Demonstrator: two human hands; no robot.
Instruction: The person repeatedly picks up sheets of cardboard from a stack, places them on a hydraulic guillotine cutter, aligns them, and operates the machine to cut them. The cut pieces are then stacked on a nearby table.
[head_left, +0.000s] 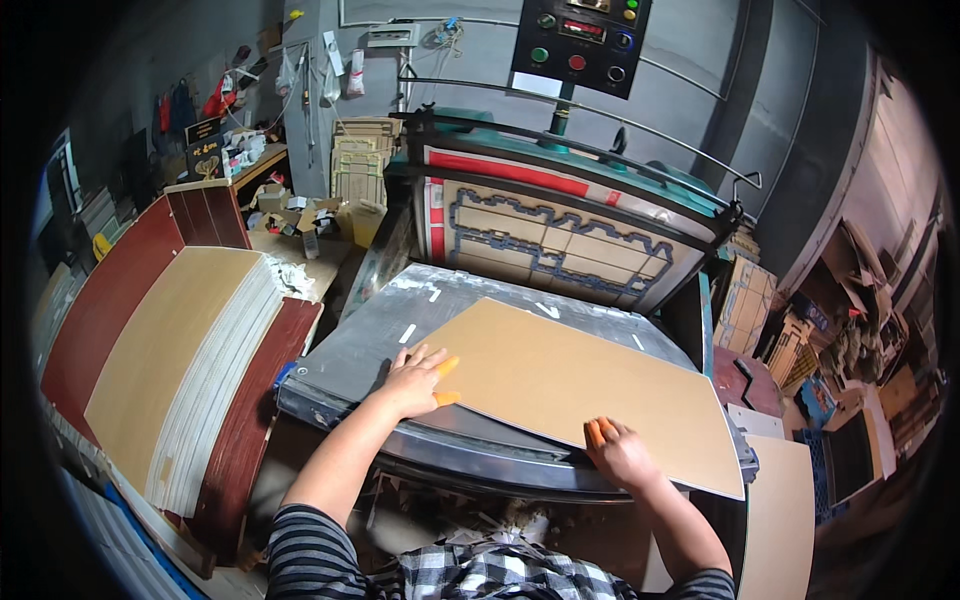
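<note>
A large tan cardboard sheet [580,380] lies askew on the grey metal bed [350,340] of a press, its right corner jutting past the bed's near edge. At the sheet's left edge is my left hand [412,382], fingers spread and stretched out, with orange covers on some fingertips. My right hand [622,457] is closed on the near edge of the sheet, also wearing orange finger covers. Behind the bed stands the raised platen with a cutting die [560,240], a tan board set with dark, winding strips.
To the left, a stack of tan sheets [165,335] sits between dark red boards [245,430]. Another tan sheet [780,520] is at the lower right. A control panel [580,45] rises behind the press. More die boards [745,305] lean at the right.
</note>
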